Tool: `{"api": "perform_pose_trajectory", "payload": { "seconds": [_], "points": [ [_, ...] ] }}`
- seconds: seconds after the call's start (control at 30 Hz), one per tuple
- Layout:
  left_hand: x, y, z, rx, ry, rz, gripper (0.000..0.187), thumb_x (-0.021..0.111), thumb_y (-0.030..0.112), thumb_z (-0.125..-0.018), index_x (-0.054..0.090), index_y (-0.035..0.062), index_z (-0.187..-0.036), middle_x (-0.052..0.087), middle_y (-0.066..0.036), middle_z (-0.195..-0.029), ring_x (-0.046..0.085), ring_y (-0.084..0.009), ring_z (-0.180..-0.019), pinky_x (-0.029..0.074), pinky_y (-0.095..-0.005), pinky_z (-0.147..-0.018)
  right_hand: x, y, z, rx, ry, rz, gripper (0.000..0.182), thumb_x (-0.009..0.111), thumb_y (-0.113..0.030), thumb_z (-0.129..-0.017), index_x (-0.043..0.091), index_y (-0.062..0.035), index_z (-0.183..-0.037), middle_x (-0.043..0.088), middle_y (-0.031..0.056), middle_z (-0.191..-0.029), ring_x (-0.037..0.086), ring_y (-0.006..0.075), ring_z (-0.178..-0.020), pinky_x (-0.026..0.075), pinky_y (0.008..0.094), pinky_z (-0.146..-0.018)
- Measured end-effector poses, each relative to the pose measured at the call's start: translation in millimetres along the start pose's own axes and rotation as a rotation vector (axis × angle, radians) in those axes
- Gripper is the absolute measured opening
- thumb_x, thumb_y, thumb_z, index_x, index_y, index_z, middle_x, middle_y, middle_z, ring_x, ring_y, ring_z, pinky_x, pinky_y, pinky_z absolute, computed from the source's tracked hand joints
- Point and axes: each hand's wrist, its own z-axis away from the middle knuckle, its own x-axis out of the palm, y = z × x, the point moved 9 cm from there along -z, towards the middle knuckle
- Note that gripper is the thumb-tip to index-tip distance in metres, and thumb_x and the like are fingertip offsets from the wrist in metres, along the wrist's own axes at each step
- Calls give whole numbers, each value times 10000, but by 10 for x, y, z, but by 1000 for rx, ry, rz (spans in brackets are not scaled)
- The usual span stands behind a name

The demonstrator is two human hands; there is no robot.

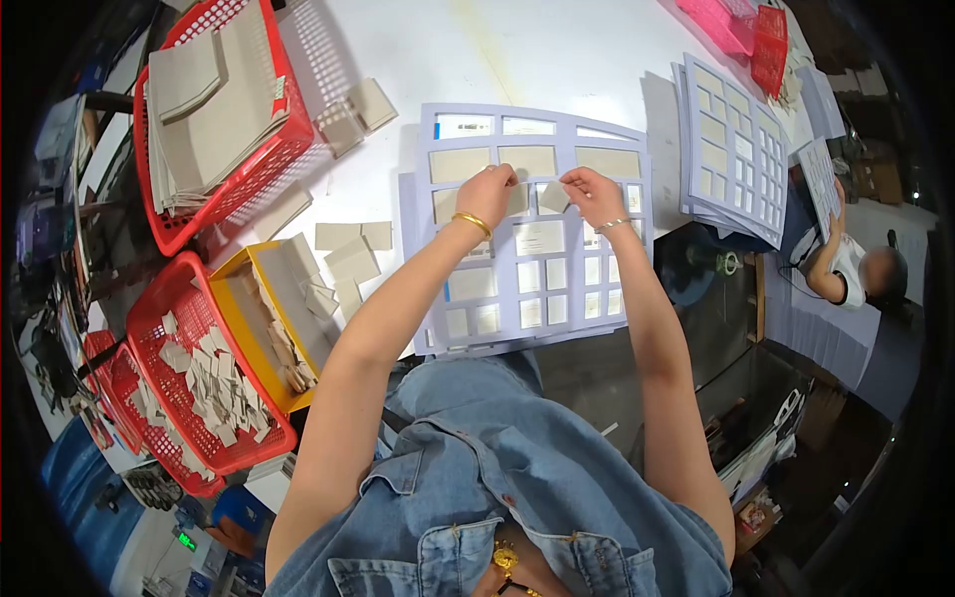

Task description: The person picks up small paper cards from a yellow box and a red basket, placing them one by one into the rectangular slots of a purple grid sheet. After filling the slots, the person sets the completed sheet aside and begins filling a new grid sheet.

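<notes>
A lavender frame board [505, 274] with rows of rectangular openings lies in front of me on top of similar boards. Grey cardboard pieces [607, 164] fill several openings, while others show white printed paper. My left hand [487, 195], with a gold bangle at the wrist, is closed over the upper middle of the board. A small cardboard piece [518, 200] shows under its fingers and seems held there. Between the pinched thumb and fingers of my right hand [597, 197] is another small cardboard piece [553, 197], tilted over an opening.
At left stand a red basket [294, 134] of large cardboard sheets, a yellow box [231, 267] and a red basket [284, 438] of small pieces. Loose cardboard [350, 259] lies beside them. More frame boards [696, 139] are stacked at right, near another person [851, 269].
</notes>
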Motion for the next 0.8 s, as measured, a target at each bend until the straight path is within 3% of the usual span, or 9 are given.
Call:
{"api": "perform_pose_trajectory", "payload": {
  "seconds": [0.27, 0.37, 0.47, 0.57, 0.67, 0.77, 0.8],
  "points": [
    [166, -14, -68, 30, -74, -142, 77, 582, 68, -834, 631, 63, -893, 639, -101, -911, 623, -312, -838, 509, -405, -728, 124, 37, -161, 15, -153, 130, 122, 605, -34, -863, 661, -36, -972, 666, 47, -757, 567, 100, -642, 468, 249, -599],
    [143, 28, -39, 50, -37, -192, 86, 578, 59, -830, 632, 71, -896, 610, -80, -963, 625, -314, -822, 521, -412, -706, 179, 25, -181, -28, -178, 184, 116, 630, -54, -836, 661, -57, -947, 638, 53, -764, 585, 165, -623, 488, 294, -597],
    [99, 128, 67, 36, -10, -242, 135, 579, 41, -803, 638, 93, -913, 587, -54, -993, 619, -294, -863, 532, -412, -691, 222, -233, -102, -415, 28, 491, 97, 660, -79, -795, 667, -84, -891, 589, 62, -777, 598, 249, -648, 503, 365, -596],
    [213, 131, 248, 178, -52, -372, 198, 578, 32, -779, 645, 116, -945, 605, -45, -1005, 602, -276, -926, 535, -406, -694, 285, -273, 28, -357, 134, 593, 38, 676, -120, -769, 672, -120, -807, 546, 62, -786, 602, 295, -728, 509, 423, -639],
    [112, 166, 423, 219, -63, -302, 248, 576, 19, -765, 650, 128, -975, 620, -46, -1036, 583, -273, -970, 532, -396, -723, 318, -229, 62, -328, 188, 648, 28, 675, -138, -768, 688, -153, -748, 552, 48, -775, 603, 267, -755, 500, 422, -637],
    [-296, 230, 699, 325, 129, -122, 250, 558, -3, -784, 648, 118, -984, 624, -68, -1056, 585, -296, -956, 522, -392, -756, 380, -314, -25, -380, 134, 837, 60, 674, -159, -768, 694, -171, -712, 558, 34, -769, 595, 239, -759, 476, 418, -657],
    [-491, 137, 829, 270, 204, -39, 249, 550, -33, -791, 632, 96, -988, 617, -88, -1018, 583, -310, -944, 503, -393, -782, 416, -354, -33, -418, 144, 922, 51, 689, -147, -738, 698, -181, -700, 572, 22, -763, 582, 220, -742, 432, 393, -670]
  ]
}}
